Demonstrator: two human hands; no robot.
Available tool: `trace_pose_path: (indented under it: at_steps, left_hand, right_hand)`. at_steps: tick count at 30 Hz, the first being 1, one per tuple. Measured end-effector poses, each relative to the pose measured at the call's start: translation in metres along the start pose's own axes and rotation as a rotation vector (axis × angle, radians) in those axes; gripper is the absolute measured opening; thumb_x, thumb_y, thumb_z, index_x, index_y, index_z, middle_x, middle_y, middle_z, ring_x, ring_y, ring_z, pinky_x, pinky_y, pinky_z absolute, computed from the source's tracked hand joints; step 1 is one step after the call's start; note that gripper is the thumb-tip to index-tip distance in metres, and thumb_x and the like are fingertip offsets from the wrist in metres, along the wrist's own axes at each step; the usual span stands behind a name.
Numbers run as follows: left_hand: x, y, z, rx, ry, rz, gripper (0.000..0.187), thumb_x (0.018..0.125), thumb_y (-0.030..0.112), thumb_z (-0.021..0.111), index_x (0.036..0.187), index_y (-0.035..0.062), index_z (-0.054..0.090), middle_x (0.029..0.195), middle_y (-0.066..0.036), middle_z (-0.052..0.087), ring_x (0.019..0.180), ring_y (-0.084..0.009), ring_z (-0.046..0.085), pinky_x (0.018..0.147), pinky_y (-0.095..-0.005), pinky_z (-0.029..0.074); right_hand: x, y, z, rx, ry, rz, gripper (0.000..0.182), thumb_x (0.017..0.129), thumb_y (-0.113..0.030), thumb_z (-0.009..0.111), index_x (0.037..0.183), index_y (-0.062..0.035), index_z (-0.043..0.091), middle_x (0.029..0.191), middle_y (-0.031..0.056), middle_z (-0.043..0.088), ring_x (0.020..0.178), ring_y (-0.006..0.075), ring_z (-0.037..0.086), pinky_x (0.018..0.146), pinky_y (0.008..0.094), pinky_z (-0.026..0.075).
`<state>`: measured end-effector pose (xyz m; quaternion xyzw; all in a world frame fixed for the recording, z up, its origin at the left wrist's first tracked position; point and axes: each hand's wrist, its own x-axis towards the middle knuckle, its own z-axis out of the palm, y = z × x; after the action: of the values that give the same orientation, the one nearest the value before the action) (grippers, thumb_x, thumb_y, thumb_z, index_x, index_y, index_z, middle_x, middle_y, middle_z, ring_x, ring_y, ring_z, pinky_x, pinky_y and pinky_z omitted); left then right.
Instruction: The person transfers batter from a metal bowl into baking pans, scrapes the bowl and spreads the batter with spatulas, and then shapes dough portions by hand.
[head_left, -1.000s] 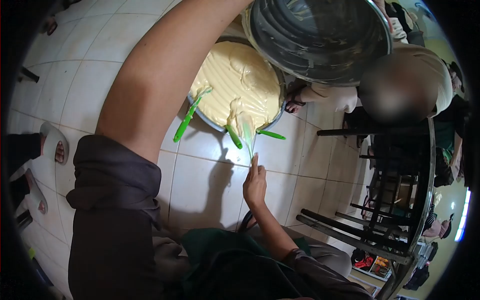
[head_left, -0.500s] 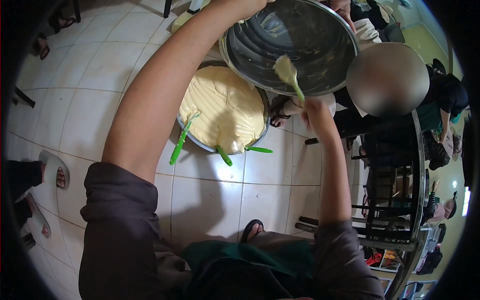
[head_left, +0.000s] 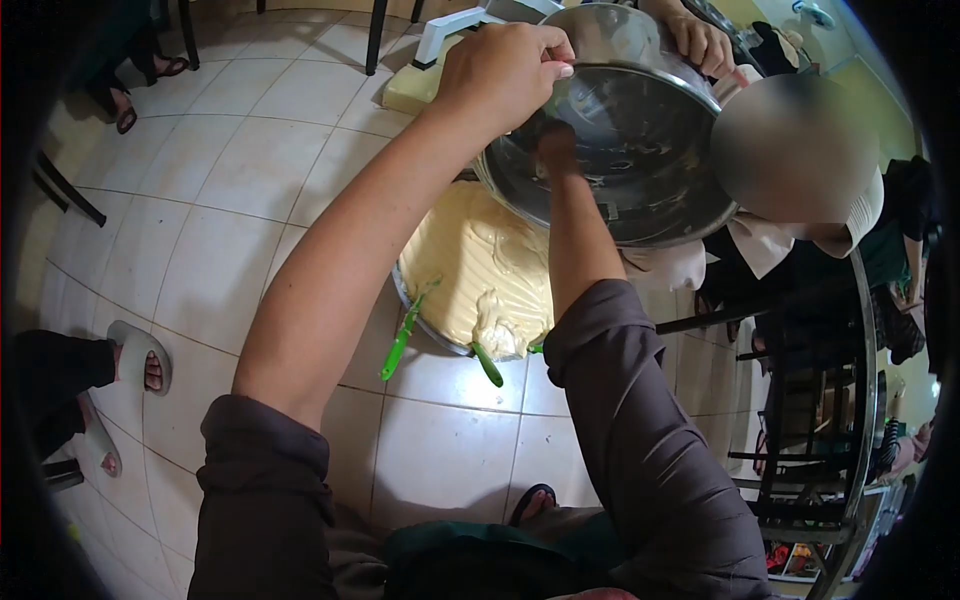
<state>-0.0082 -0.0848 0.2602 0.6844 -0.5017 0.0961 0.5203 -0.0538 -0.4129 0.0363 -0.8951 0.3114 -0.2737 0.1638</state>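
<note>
A large metal bowl [head_left: 650,150] is tilted on its side above the floor, with streaks of pale batter inside. My left hand [head_left: 510,75] grips its rim, thumb and fingers pinched together. My right hand [head_left: 557,145] reaches into the bowl, closed on a green-handled spatula; the spatula itself is now hidden in shadow. Below stands a wide basin [head_left: 402,290] full of smooth, cream-coloured batter [head_left: 460,250]. A green spatula [head_left: 403,335] and another green handle [head_left: 487,365] lean over its near edge, and the tip of a third shows beside my right forearm.
Another person's hand [head_left: 700,40] supports the tilted bowl at the upper right. A pale block [head_left: 408,90] and a white frame [head_left: 450,32] are behind my left hand. Black chairs [head_left: 810,400] stand at the right. Someone's sandalled feet [head_left: 150,365] are at the left.
My right hand has moved left and into the bowl with the spatula, which was raised in front of the bowl before. The bowl and my left hand appear lower in view.
</note>
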Motion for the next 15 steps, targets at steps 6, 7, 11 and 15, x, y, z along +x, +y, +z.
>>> trace_pose_path:
  at_steps: [6,7,11,15]
  left_hand:
    - [-0.005,-0.01,0.0,-0.043,-0.016,-0.025,0.021,0.081,0.032,0.065,0.096,0.0184,0.069,0.083,-0.006,0.069,0.077,-0.0248,0.066,0.07,-0.0372,0.05]
    - [-0.009,-0.008,-0.001,-0.052,-0.03,-0.043,0.024,0.08,0.034,0.065,0.098,0.0181,0.069,0.083,-0.006,0.069,0.076,-0.0246,0.066,0.069,-0.0365,0.05]
    - [-0.019,0.035,-0.032,-0.126,-0.151,-0.214,0.015,0.084,0.021,0.062,0.093,0.0101,0.067,0.077,-0.007,0.068,0.073,-0.021,0.065,0.067,-0.0353,0.049]
    - [-0.007,0.017,0.0,-0.038,0.037,0.017,0.016,0.083,0.021,0.063,0.093,0.0092,0.067,0.08,-0.009,0.068,0.075,-0.0234,0.065,0.069,-0.0353,0.049]
  right_hand:
    - [-0.068,-0.136,-0.079,1.594,-0.174,0.425,0.016,0.095,-0.012,0.038,0.095,-0.0061,0.053,0.06,-0.002,0.036,0.046,0.0069,0.03,0.039,0.0213,0.023]
    - [-0.092,-0.139,-0.092,1.623,-0.227,0.407,0.018,0.096,-0.013,0.036,0.097,-0.0061,0.053,0.06,-0.0022,0.036,0.046,0.0065,0.029,0.04,0.0209,0.022]
    - [-0.22,-0.134,-0.153,1.374,-0.382,0.452,0.024,0.098,-0.028,0.042,0.1,-0.0092,0.056,0.062,-0.0071,0.037,0.048,0.0024,0.028,0.041,0.0187,0.022]
    - [-0.324,-0.087,-0.207,1.035,-0.573,0.653,0.029,0.098,-0.031,0.042,0.106,-0.0074,0.058,0.065,-0.0065,0.04,0.05,0.0035,0.033,0.043,0.0177,0.025]
